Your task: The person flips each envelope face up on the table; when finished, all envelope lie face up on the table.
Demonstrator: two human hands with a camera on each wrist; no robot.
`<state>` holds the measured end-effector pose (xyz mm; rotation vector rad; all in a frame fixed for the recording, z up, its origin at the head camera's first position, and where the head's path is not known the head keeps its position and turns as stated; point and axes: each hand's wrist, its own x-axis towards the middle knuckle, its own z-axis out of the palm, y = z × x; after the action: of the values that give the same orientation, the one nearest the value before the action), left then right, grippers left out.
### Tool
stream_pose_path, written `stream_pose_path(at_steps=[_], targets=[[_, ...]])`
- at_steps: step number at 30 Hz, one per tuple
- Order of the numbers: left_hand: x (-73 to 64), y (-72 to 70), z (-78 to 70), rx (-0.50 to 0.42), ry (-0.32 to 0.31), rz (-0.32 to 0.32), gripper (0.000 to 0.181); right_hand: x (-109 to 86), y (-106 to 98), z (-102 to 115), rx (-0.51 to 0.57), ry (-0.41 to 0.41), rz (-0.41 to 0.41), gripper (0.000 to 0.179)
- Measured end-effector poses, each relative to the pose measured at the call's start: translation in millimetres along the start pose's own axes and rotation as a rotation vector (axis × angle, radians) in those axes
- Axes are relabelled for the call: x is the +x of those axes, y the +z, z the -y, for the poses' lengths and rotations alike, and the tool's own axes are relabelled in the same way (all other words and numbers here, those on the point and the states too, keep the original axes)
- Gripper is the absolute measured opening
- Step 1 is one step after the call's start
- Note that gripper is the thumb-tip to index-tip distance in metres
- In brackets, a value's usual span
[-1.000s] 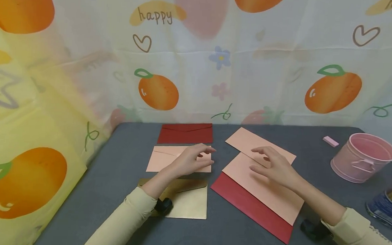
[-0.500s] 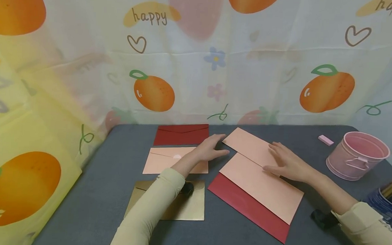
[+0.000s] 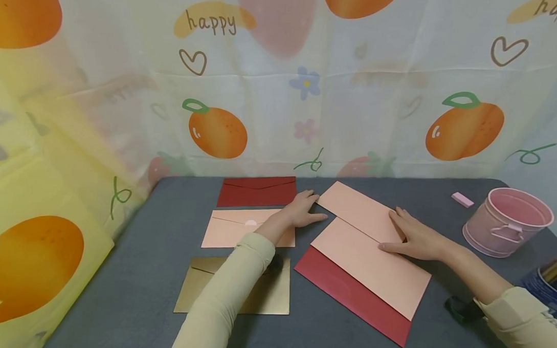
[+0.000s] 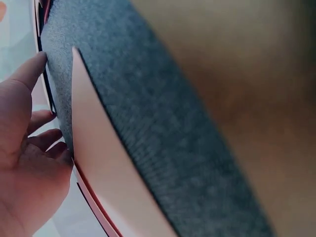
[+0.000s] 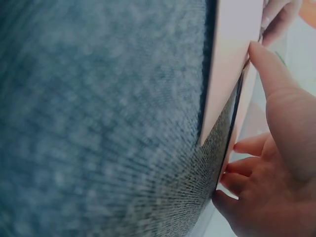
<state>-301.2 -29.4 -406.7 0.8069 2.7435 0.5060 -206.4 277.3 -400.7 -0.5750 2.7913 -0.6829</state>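
Observation:
A flat pale pink paper piece [image 3: 358,205], card or envelope I cannot tell, lies slanted at the back right of the table. My left hand [image 3: 300,208] reaches to its left corner with loosely spread fingers; in the left wrist view the thumb [image 4: 34,69] is at a paper edge. At its right end is my right hand [image 3: 416,239], fingers over the far side and thumb on the near side. Just in front lies a larger pale pink piece [image 3: 372,264], overlapping a red one [image 3: 348,291] beneath it.
On the left, a dark red envelope [image 3: 257,191], a pink envelope [image 3: 226,228] with a round seal and a gold envelope [image 3: 201,289] form a column. A small pink block [image 3: 463,199], a pink bucket [image 3: 506,238] and a blue pot [image 3: 544,285] stand right.
The left hand has moved right from above the pink envelope to the slanted pink piece's left corner. The right hand has shifted right to that piece's right end. The papers look unmoved.

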Motion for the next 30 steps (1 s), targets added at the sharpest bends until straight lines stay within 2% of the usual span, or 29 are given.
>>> stream_pose_path(at_steps=[5,9,12,17,23,30], targets=[[1.3,0.7,0.7,-0.048,0.025,-0.048,0.062,-0.1,0,1,-0.040,0.018,-0.001,0.106],[2.7,1.8,-0.3,-0.091,0.048,-0.114,0.051,-0.1,0,1,-0.051,0.024,-0.003,0.105],[2.7,1.8,-2.3,-0.136,0.030,-0.147,0.046,0.0,0,0,-0.062,0.023,-0.007,0.104],[0.2,0.8,-6.1,-0.194,-0.038,-0.180,0.046,-0.2,1,-1,-0.075,0.022,-0.016,0.105],[-4.4,0.1,-9.5,-0.122,-0.043,-0.250,0.034,-0.5,2,0,-0.077,0.012,-0.026,0.105],[-11.7,-4.4,-13.3,0.023,0.006,-0.300,0.030,-2.0,1,1,-0.095,0.005,-0.060,0.103]])
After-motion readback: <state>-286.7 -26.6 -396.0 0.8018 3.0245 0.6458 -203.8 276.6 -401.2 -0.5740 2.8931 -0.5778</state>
